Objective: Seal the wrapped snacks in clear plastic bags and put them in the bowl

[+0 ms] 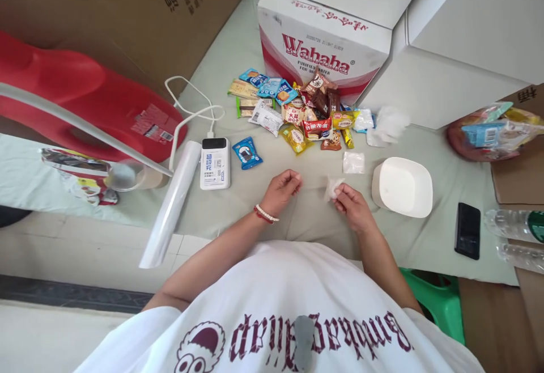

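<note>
My right hand (352,207) pinches a small, crumpled, translucent plastic bag (334,187) between thumb and fingers, just above the cloth. To its left, my left hand (281,193) is closed, thumb against the fingertips; whatever it may hold is too small to make out. A folded clear plastic bag (353,162) lies flat beyond the right hand. Beside that hand stands a white square tub (403,187). Farther back is a pile of wrapped snacks (300,112), with a single blue snack packet (247,153) lying apart in front of its left end.
A Wahaha water carton (323,44) stands behind the snacks. On the left are a white power bank (215,164) with its cable, a plastic film roll (170,208) and a big red jug (93,101). At right lie a phone (468,231) and plastic bottles (510,224).
</note>
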{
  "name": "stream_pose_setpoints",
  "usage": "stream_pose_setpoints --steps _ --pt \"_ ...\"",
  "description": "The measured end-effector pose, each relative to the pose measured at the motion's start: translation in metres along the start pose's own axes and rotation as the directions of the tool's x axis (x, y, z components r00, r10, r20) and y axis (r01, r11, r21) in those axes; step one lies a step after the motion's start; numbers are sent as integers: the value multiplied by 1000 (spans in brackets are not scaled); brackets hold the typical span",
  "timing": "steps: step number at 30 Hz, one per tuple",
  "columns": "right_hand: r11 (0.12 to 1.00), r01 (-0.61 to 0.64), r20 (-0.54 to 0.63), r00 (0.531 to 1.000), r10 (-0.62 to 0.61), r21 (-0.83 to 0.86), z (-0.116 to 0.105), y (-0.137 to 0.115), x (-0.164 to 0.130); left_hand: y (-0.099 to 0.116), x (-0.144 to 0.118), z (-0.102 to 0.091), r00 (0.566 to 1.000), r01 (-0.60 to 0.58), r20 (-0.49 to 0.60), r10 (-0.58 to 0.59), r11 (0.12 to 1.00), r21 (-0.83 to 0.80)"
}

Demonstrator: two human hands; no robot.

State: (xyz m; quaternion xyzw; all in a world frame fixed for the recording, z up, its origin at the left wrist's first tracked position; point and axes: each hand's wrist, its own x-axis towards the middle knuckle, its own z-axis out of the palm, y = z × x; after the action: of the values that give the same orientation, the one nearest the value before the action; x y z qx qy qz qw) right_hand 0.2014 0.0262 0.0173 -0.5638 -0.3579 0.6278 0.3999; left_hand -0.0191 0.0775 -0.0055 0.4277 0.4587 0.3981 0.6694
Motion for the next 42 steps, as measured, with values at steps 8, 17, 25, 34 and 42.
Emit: stream_pose_setpoints --steps 8,17,25,34,42 --pt "945 216 82 976 -202 -246 11 -1 -3 4 -3 11 993 13 119 -2 996 -86" --pt "992 117 -401 908 -122 -37 -19 -1 -2 7 -13 -15 1000 23 26 -17 965 -261" --pt "985 110 -37 993 -116 -136 51 -19 8 14 -28 -2 960 -271 -39 276 957 101" --pt "999 -6 -151 988 11 32 -18 -24 5 17 -24 -58 992 -67 -126 29 949 -309" --pt "617 148 -252 821 -513 -773 -47 -42 -7 22 -22 -63 989 23 148 2 985 -171"
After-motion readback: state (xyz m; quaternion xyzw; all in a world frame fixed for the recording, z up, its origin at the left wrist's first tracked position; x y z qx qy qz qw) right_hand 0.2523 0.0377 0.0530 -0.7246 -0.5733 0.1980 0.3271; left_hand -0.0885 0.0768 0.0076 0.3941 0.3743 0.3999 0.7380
